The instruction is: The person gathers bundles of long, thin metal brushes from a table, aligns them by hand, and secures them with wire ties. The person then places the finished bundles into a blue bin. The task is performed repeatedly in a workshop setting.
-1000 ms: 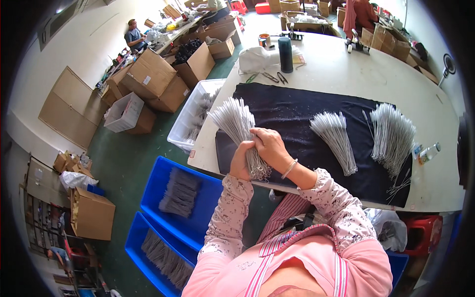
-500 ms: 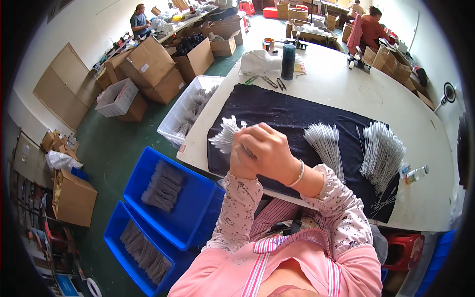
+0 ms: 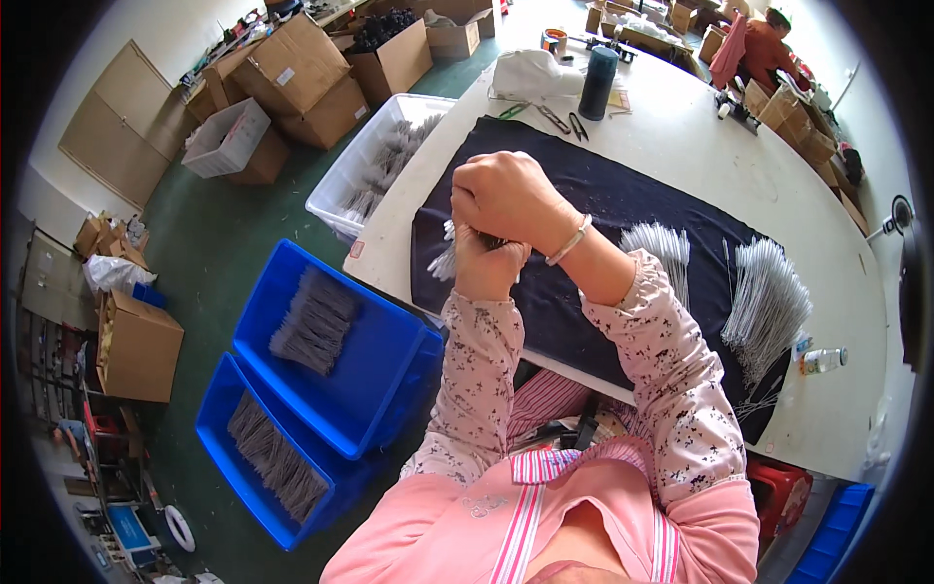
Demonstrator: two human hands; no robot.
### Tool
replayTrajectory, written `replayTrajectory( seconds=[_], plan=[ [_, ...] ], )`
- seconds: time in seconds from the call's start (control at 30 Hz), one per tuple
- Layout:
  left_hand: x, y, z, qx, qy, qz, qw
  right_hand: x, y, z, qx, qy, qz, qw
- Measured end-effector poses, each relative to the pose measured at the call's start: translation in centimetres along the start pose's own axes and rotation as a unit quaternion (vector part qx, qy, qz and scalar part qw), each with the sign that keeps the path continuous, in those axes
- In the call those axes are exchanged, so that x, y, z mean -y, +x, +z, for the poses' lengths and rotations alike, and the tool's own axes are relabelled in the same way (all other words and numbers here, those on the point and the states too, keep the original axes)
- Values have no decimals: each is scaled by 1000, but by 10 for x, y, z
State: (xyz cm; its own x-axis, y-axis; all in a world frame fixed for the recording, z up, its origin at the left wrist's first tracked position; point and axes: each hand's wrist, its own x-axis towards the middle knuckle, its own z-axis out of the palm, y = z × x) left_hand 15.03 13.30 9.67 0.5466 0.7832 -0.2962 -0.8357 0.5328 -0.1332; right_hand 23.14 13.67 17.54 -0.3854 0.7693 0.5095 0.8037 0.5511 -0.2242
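My left hand (image 3: pixel 486 269) is closed around a bundle of thin wire brushes (image 3: pixel 444 257), whose white ends stick out to its left. Over it, my right hand (image 3: pixel 518 199), with a bracelet at the wrist, is closed with the fingers curled; what lies inside them is hidden. Both hands are above a dark cloth (image 3: pixel 603 180) on the white table (image 3: pixel 720 146). To their right lie a smaller bunch of the same brushes (image 3: pixel 664 251) and a larger pile (image 3: pixel 767 297), with wire stems pointing toward me.
Two blue bins (image 3: pixel 381 404) holding grey brushes stand at my left, beside a white crate (image 3: pixel 326 206) of more brushes. Farther back on the table are a dark cylinder (image 3: pixel 598 86), thread snips (image 3: pixel 578 127) and a white cloth bundle (image 3: pixel 530 73). A small bottle (image 3: pixel 823 361) lies at right.
My right hand has turned and curled over the left one, and less of the bundle's white ends shows. The whole view has shifted a little.
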Motion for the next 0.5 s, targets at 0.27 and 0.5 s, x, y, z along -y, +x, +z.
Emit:
replayTrajectory(
  seconds=[0.27, 0.5],
  plan=[
    [-16, 19, 8, -19, -3, 70, 997, -20, 38, 23, 51, -6, 1, 999],
    [-29, 37, -12, 18, -22, 31, 999, -23, 35, 22, 28, 46, -39, 998]
  ],
)
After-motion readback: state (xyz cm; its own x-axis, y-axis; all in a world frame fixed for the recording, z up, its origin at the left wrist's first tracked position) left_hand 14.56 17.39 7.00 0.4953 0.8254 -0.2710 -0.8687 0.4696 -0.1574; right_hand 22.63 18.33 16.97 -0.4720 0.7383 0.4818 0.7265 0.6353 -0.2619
